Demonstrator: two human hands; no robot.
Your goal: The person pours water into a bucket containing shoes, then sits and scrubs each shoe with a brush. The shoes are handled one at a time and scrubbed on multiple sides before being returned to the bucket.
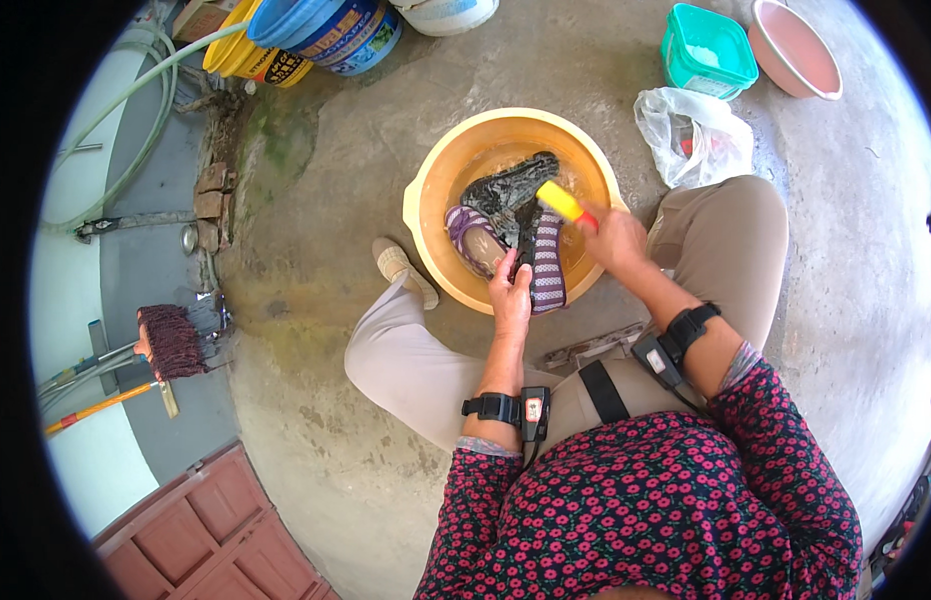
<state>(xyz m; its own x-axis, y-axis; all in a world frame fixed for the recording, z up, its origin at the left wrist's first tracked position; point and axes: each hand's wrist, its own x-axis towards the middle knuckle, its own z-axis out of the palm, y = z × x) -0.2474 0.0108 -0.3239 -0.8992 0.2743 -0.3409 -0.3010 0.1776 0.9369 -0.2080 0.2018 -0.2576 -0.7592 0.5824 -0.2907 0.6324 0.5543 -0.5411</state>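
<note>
A yellow plastic basin (415,206) with some water in it stands before me, holding several shoes. My left hand (513,292) grips a purple-and-white striped shoe (548,259), turned on its side with its dark sole towards the left. In my right hand (615,238) is a yellow-and-red handled tool (560,200), perhaps a brush; it is blurred and its working side is hidden. A dark, wet shoe (510,185) lies at the far side of the basin. To the left of my left hand rests a purple shoe (477,241), its insole facing up.
Right of the basin sit a clear plastic bag (694,139), a green tub (709,52) with white contents and a pink basin (797,49). Blue (330,34) and yellow (259,52) buckets stand far left. A mop head (173,341) and a hose (154,75) are along the left wall.
</note>
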